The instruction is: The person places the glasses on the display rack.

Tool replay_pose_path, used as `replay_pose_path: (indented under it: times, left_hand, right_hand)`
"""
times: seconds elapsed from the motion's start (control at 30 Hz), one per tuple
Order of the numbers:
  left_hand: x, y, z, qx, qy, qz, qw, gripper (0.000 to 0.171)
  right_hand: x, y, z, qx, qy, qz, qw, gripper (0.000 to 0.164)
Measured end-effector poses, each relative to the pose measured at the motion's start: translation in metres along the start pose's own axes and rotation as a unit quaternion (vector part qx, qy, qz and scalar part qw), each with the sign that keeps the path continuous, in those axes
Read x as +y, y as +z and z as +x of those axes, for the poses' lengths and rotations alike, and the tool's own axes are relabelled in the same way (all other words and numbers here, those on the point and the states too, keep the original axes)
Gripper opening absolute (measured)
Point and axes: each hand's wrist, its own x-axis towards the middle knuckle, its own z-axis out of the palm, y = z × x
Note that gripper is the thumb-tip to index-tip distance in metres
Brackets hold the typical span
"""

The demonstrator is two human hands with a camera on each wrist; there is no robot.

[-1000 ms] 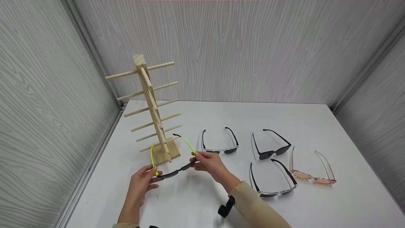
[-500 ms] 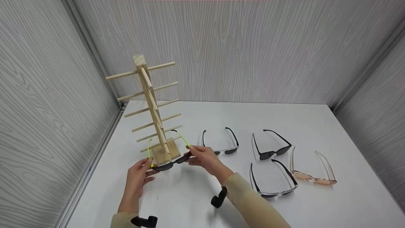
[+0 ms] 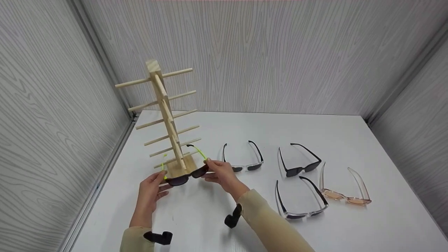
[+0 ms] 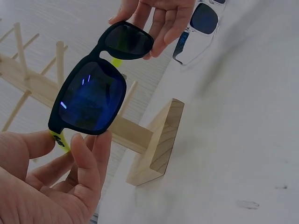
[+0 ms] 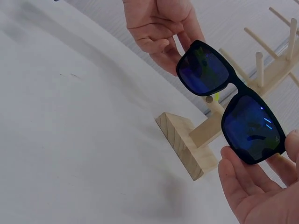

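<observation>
Black-framed sunglasses [image 3: 178, 180] with neon-yellow temples are held up in front of the foot of a wooden display rack [image 3: 164, 105], temples pointing toward it. My left hand [image 3: 150, 192] pinches them at the left hinge. At the opposite hinge my right hand [image 3: 222, 175] pinches the frame between thumb and fingers. Dark blue lenses [image 4: 93, 95] face the wrist cameras. In the right wrist view the rack's base [image 5: 182, 144] shows below and behind the sunglasses [image 5: 254, 128]. The far ends of the temples overlap the rack's lowest pegs in the head view.
Several other glasses lie with temples spread on the white table [image 3: 210, 224]: a clear-fronted pair [image 3: 253, 167] beside my right hand, a black pair [image 3: 295, 171], another clear-fronted pair [image 3: 297, 215] and a peach-tinted pair [image 3: 357, 201]. Grey wood-grain panels [image 3: 262, 56] stand around the table.
Both hands have carried the sunglasses forward and a little left, closer to the rack's lower pegs. The lenses have tilted to face the head camera more. The other glasses stay where they were.
</observation>
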Motion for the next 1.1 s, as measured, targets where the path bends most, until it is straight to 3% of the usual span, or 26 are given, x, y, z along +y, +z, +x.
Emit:
replay_pose_path:
  times: [0.2, 0.67, 1.1]
  left_hand:
    - [-0.001, -0.002, 0.008, 0.018, -0.004, 0.004, 0.9998, 0.049]
    - [-0.007, -0.003, 0.017, 0.011, -0.008, 0.002, 0.9999, 0.049]
    - [-0.012, -0.006, 0.012, 0.000, -0.011, -0.001, 0.9999, 0.056]
  right_hand:
    - [0.007, 0.007, 0.005, 0.011, -0.002, 0.006, 1.000, 0.046]
    - [0.016, 0.009, 0.009, 0.026, -0.006, -0.010, 1.000, 0.047]
    - [0.019, 0.003, 0.010, 0.030, 0.020, 0.007, 0.999, 0.042]
